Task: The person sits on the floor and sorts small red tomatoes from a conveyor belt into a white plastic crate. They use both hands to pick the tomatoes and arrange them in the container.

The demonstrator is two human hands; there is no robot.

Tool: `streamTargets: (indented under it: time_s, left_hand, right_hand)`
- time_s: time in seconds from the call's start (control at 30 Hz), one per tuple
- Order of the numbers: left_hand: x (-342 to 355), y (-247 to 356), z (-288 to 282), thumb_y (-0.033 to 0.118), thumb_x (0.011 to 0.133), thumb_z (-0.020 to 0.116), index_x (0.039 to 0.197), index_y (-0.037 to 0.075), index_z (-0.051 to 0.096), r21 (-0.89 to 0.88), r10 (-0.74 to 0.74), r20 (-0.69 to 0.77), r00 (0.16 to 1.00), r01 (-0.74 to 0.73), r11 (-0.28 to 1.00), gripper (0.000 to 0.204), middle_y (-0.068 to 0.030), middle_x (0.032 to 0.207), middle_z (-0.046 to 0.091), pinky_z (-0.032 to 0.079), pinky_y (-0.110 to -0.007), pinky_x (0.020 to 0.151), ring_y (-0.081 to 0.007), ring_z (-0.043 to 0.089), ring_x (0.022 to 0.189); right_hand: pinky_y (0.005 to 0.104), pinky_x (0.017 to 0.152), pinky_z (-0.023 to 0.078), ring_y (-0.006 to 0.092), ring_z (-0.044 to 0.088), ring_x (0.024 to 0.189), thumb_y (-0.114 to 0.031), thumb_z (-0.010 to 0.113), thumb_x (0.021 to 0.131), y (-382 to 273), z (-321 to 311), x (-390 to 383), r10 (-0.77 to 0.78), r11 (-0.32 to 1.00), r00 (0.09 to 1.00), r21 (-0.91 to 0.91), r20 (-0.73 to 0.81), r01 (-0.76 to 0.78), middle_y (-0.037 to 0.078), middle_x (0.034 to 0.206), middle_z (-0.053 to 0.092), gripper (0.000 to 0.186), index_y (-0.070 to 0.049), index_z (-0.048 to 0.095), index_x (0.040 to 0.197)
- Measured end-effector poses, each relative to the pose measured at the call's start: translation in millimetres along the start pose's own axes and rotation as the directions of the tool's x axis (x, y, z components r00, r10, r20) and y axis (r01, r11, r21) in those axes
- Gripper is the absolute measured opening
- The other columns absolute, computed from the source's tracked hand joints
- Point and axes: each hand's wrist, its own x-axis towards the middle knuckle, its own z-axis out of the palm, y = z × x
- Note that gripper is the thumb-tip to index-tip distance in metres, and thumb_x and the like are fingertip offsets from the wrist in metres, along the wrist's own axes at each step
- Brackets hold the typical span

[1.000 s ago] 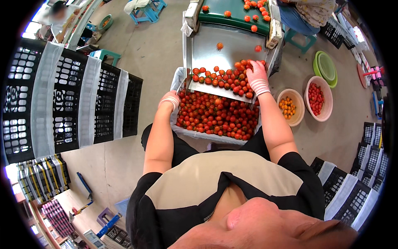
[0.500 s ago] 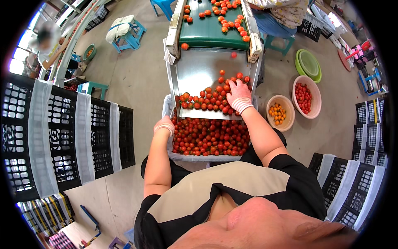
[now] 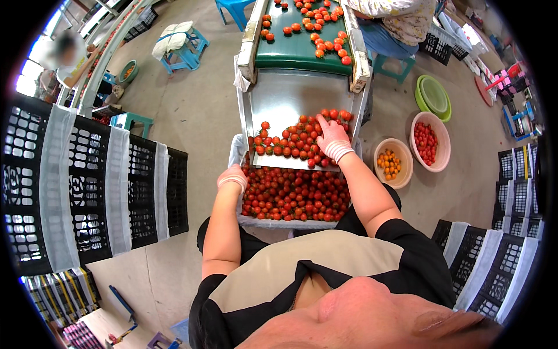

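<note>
A metal chute (image 3: 290, 99) slopes down from a green conveyor belt (image 3: 293, 49) that carries red cherry tomatoes. My right hand (image 3: 332, 138), in a pale glove, lies flat on the heap of tomatoes (image 3: 288, 142) on the chute with its fingers spread. A lined crate (image 3: 279, 222) under the chute's lip is full of red tomatoes (image 3: 293, 195). My left hand (image 3: 232, 177), also gloved, grips the crate's left rim.
Stacked black crates (image 3: 87, 192) stand to my left and more (image 3: 494, 273) to my right. A tan bowl (image 3: 393, 163) of orange tomatoes, a pink bowl (image 3: 430, 141) of red ones and green bowls (image 3: 433, 96) sit on the floor. Another person (image 3: 395, 17) sits by the belt; blue stools (image 3: 186, 49) stand beyond.
The view has tipped up and shows more of the belt. My right hand has slid up and left across the tomatoes on the chute. My left hand stays at the crate's left rim.
</note>
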Motion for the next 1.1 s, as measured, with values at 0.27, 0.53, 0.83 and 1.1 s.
streamTargets:
  time_s: [0.27, 0.53, 0.83, 1.1]
  left_hand:
    - [-4.0, 0.9, -2.6, 0.02, 0.086, 0.052, 0.114, 0.007, 0.06, -0.013, 0.004, -0.013, 1.0, -0.004, 1.0, 0.032, -0.0158, 0.118, 0.061, 0.048, -0.04, 0.092, -0.0304, 0.059, 0.11]
    - [3.1, -1.1, 2.8, 0.02, 0.087, 0.052, 0.114, 0.006, 0.06, -0.016, -0.01, 0.017, 1.0, 0.01, 1.0, 0.032, -0.016, 0.117, 0.061, 0.048, -0.04, 0.091, -0.0311, 0.059, 0.109]
    - [5.1, -0.9, 3.1, 0.019, 0.087, 0.05, 0.115, 0.006, 0.059, -0.008, -0.013, 0.03, 0.999, 0.013, 1.0, 0.032, -0.0155, 0.119, 0.06, 0.048, -0.04, 0.092, -0.0299, 0.058, 0.111]
    - [7.0, -1.6, 4.3, 0.019, 0.087, 0.051, 0.115, 0.006, 0.059, -0.008, -0.012, 0.039, 0.999, 0.012, 1.0, 0.032, -0.0161, 0.119, 0.061, 0.048, -0.039, 0.092, -0.0303, 0.058, 0.11]
  right_hand:
    - [0.0428, 0.093, 0.046, 0.0359, 0.054, 0.106, -0.018, 0.058, 0.081, 7.5, 15.6, 3.4, -0.053, 0.996, 0.998, 0.073, 0.03, 0.051, 0.019, 0.118, 0.052, 0.05, -0.02, 0.048, 0.13]
    - [0.0431, 0.095, 0.045, 0.033, 0.053, 0.114, -0.012, 0.043, 0.088, 9.6, 28.2, 5.1, 0.009, 0.999, 0.972, -0.042, 0.236, 0.001, 0.012, 0.127, 0.052, 0.042, -0.018, 0.05, 0.128]
    - [0.0419, 0.095, 0.045, 0.0327, 0.053, 0.114, -0.01, 0.047, 0.085, 6.6, 21.1, 0.7, -0.032, 0.996, 0.963, -0.068, 0.266, 0.052, 0.013, 0.124, 0.055, 0.042, -0.015, 0.053, 0.125]
    - [0.0402, 0.092, 0.046, 0.0336, 0.056, 0.108, -0.015, 0.055, 0.08, 0.5, 12.1, -5.9, -0.15, 0.984, 0.928, -0.039, 0.342, 0.174, 0.018, 0.116, 0.059, 0.034, -0.006, 0.057, 0.113]
